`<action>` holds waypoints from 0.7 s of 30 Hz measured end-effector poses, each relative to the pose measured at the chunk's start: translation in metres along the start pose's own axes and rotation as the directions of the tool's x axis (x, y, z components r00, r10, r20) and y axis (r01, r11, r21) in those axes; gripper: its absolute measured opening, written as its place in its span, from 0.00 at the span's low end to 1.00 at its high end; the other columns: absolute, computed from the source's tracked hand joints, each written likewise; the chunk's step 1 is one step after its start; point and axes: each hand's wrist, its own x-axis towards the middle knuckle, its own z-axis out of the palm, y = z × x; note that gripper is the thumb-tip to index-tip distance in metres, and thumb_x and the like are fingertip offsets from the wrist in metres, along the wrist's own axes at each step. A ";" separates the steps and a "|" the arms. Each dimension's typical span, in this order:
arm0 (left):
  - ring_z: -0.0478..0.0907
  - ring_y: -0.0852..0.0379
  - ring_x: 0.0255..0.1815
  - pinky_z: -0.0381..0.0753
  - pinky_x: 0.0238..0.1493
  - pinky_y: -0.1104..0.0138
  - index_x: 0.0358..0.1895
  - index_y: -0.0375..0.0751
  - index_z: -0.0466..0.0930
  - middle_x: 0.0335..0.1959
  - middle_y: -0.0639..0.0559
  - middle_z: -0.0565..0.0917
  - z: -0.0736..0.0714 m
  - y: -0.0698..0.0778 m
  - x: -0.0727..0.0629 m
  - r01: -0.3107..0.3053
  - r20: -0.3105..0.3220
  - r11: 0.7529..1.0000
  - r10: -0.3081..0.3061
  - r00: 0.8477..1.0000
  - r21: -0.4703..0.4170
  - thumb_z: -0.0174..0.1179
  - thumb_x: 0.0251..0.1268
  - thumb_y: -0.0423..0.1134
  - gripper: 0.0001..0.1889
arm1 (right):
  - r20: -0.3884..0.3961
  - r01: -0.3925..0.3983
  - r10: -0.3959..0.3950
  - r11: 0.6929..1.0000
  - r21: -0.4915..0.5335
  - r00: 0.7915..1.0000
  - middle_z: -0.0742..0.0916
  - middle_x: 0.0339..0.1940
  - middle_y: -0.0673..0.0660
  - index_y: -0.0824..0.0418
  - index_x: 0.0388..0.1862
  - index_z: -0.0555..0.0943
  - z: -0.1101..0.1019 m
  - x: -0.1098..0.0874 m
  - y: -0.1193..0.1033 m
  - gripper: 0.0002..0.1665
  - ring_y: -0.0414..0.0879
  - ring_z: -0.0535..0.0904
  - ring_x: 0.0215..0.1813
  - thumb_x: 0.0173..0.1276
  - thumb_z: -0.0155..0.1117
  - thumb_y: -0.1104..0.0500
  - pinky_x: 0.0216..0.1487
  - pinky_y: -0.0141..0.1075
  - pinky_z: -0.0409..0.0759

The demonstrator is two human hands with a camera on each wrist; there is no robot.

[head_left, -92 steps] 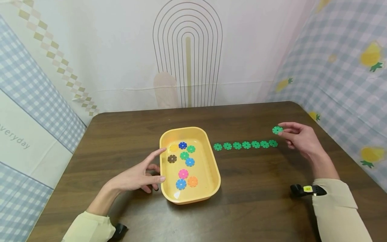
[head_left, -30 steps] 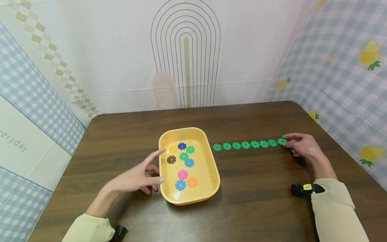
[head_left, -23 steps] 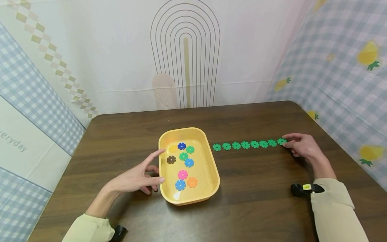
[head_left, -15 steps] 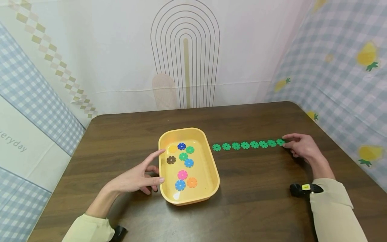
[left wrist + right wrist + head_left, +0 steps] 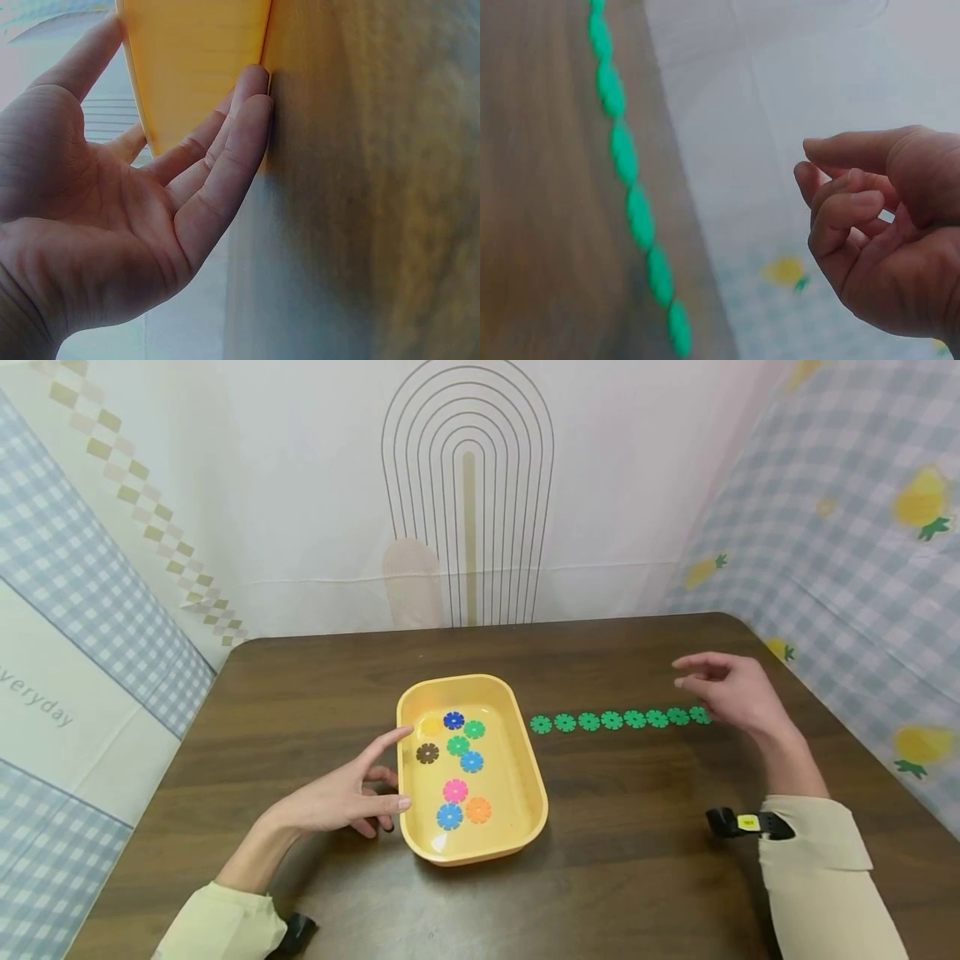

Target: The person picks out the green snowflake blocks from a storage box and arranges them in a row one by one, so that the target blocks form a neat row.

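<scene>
My left hand (image 5: 341,797) rests against the left side of a yellow plastic tray (image 5: 528,777); index fingertip and thumb touch the rim, while the other fingers lie along the outer wall in the left wrist view. Inside are several snowflake discs, among them a brown one (image 5: 427,753), a pink one (image 5: 455,791) and an orange one (image 5: 478,810). Right of the tray runs a row of several green snowflake discs (image 5: 612,720) on the table. Above the row's right end hovers my right hand (image 5: 738,689), fingers loosely bent, nothing between them.
The dark wooden table (image 5: 600,877) reaches back to a white patterned curtain (image 5: 322,493). Checked cloth (image 5: 847,560) hangs along the right edge. A black wrist strap (image 5: 750,823) is at my right sleeve.
My right hand has set a green snowflake disc at the right end of the row, let go of it and lifted up and leftward. The left hand stays at the tray.
</scene>
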 end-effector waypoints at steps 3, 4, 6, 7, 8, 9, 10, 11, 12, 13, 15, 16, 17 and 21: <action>0.86 0.46 0.40 0.88 0.41 0.54 0.85 0.71 0.40 0.61 0.34 0.77 0.000 0.001 -0.001 -0.002 0.003 1.000 0.002 1.000 -0.002 0.68 0.74 0.47 0.50 | 0.013 0.050 -0.050 0.999 0.016 0.999 0.81 0.31 0.46 0.60 0.64 0.81 0.008 0.000 -0.024 0.21 0.44 0.68 0.21 0.79 0.66 0.51 0.23 0.41 0.71; 0.86 0.46 0.40 0.87 0.41 0.54 0.85 0.71 0.40 0.61 0.34 0.77 0.000 0.001 -0.001 -0.001 0.003 1.000 0.001 1.000 -0.004 0.68 0.74 0.47 0.50 | 0.019 0.064 -0.064 0.998 0.022 0.998 0.81 0.31 0.46 0.60 0.64 0.81 0.012 0.000 -0.032 0.21 0.44 0.68 0.21 0.79 0.66 0.51 0.23 0.41 0.71; 0.86 0.47 0.40 0.87 0.41 0.54 0.85 0.71 0.40 0.61 0.35 0.77 0.001 0.002 -0.001 -0.003 0.006 1.000 0.003 1.000 -0.007 0.68 0.74 0.47 0.50 | 0.033 0.090 -0.091 0.995 0.032 0.995 0.83 0.33 0.46 0.59 0.63 0.82 0.018 0.000 -0.046 0.20 0.45 0.68 0.21 0.78 0.68 0.52 0.23 0.41 0.71; 0.86 0.47 0.39 0.87 0.41 0.54 0.85 0.71 0.39 0.61 0.35 0.77 0.001 0.002 -0.001 -0.006 0.008 1.000 0.006 1.000 -0.008 0.68 0.74 0.47 0.50 | 0.042 0.101 -0.102 0.994 0.034 0.994 0.83 0.33 0.46 0.59 0.63 0.82 0.021 -0.001 -0.053 0.20 0.45 0.68 0.20 0.78 0.68 0.52 0.23 0.41 0.71; 0.86 0.47 0.39 0.87 0.41 0.54 0.85 0.71 0.39 0.61 0.35 0.77 0.001 0.003 0.000 -0.007 0.010 1.000 0.007 1.000 -0.009 0.68 0.74 0.47 0.50 | 0.051 0.110 -0.112 0.993 0.038 0.992 0.84 0.34 0.47 0.59 0.63 0.83 0.025 -0.001 -0.059 0.20 0.45 0.69 0.20 0.78 0.68 0.52 0.22 0.40 0.71; 0.86 0.47 0.39 0.87 0.41 0.54 0.85 0.71 0.39 0.61 0.35 0.77 0.001 0.003 0.000 -0.008 0.011 1.000 0.008 1.000 -0.008 0.68 0.74 0.47 0.50 | 0.058 0.119 -0.121 0.992 0.040 0.991 0.84 0.35 0.49 0.58 0.63 0.83 0.028 -0.001 -0.065 0.20 0.45 0.68 0.19 0.77 0.69 0.53 0.22 0.40 0.71; 0.86 0.47 0.39 0.88 0.41 0.54 0.85 0.71 0.39 0.61 0.35 0.77 0.000 0.003 0.000 -0.007 0.010 1.000 0.007 1.000 -0.009 0.69 0.74 0.48 0.51 | 0.066 0.127 -0.129 0.991 0.043 0.989 0.84 0.36 0.51 0.58 0.62 0.84 0.032 -0.002 -0.072 0.19 0.45 0.68 0.19 0.77 0.69 0.53 0.21 0.40 0.71; 0.86 0.47 0.39 0.88 0.41 0.54 0.85 0.71 0.39 0.61 0.34 0.76 0.000 0.003 0.000 -0.008 0.010 1.000 0.008 1.000 -0.007 0.69 0.74 0.48 0.51 | 0.077 0.133 -0.136 0.990 0.046 0.988 0.85 0.37 0.53 0.58 0.61 0.84 0.036 -0.002 -0.078 0.19 0.44 0.68 0.19 0.77 0.69 0.53 0.21 0.39 0.71; 0.86 0.47 0.39 0.88 0.41 0.54 0.85 0.72 0.39 0.62 0.34 0.76 0.000 0.003 0.000 -0.005 0.007 1.000 0.005 1.000 -0.007 0.69 0.74 0.48 0.50 | 0.090 0.138 -0.143 0.989 0.051 0.986 0.85 0.39 0.56 0.58 0.61 0.84 0.040 -0.002 -0.085 0.18 0.44 0.68 0.18 0.76 0.70 0.54 0.21 0.38 0.71; 0.86 0.47 0.39 0.88 0.41 0.54 0.85 0.72 0.40 0.62 0.34 0.76 0.000 0.003 0.000 -0.002 0.004 1.000 0.002 1.000 -0.006 0.69 0.73 0.48 0.50 | 0.103 0.143 -0.148 0.988 0.051 0.984 0.85 0.41 0.58 0.57 0.61 0.84 0.045 -0.002 -0.091 0.18 0.44 0.68 0.18 0.76 0.70 0.54 0.21 0.38 0.71; 0.86 0.47 0.39 0.88 0.41 0.54 0.84 0.74 0.40 0.63 0.34 0.75 0.000 0.002 0.000 0.004 -0.001 1.000 -0.004 1.000 -0.004 0.69 0.73 0.47 0.50 | 0.129 0.149 -0.156 0.987 0.060 0.979 0.85 0.44 0.62 0.56 0.59 0.85 0.054 -0.001 -0.102 0.17 0.43 0.67 0.18 0.75 0.71 0.54 0.21 0.37 0.72; 0.86 0.47 0.39 0.88 0.41 0.54 0.84 0.74 0.41 0.63 0.34 0.75 0.000 0.002 0.000 0.006 -0.004 1.000 -0.006 1.000 -0.004 0.69 0.73 0.47 0.50 | 0.143 0.153 -0.161 0.986 0.064 0.977 0.85 0.45 0.62 0.56 0.59 0.85 0.058 0.000 -0.107 0.17 0.42 0.67 0.18 0.74 0.71 0.54 0.21 0.36 0.72; 0.86 0.47 0.39 0.88 0.41 0.54 0.84 0.75 0.41 0.63 0.34 0.75 0.000 0.002 -0.001 0.008 -0.005 1.000 -0.008 1.000 -0.004 0.69 0.73 0.47 0.50 | 0.155 0.159 -0.168 0.985 0.069 0.974 0.86 0.46 0.63 0.56 0.59 0.85 0.063 0.001 -0.112 0.17 0.42 0.67 0.18 0.74 0.71 0.55 0.21 0.36 0.72; 0.86 0.47 0.39 0.88 0.41 0.54 0.84 0.74 0.41 0.62 0.34 0.75 0.000 0.002 0.000 0.011 -0.007 1.000 -0.011 1.000 -0.003 0.69 0.73 0.47 0.50 | 0.200 0.191 -0.204 0.978 0.082 0.958 0.86 0.43 0.61 0.56 0.56 0.86 0.082 0.005 -0.126 0.15 0.41 0.68 0.18 0.73 0.72 0.56 0.22 0.35 0.72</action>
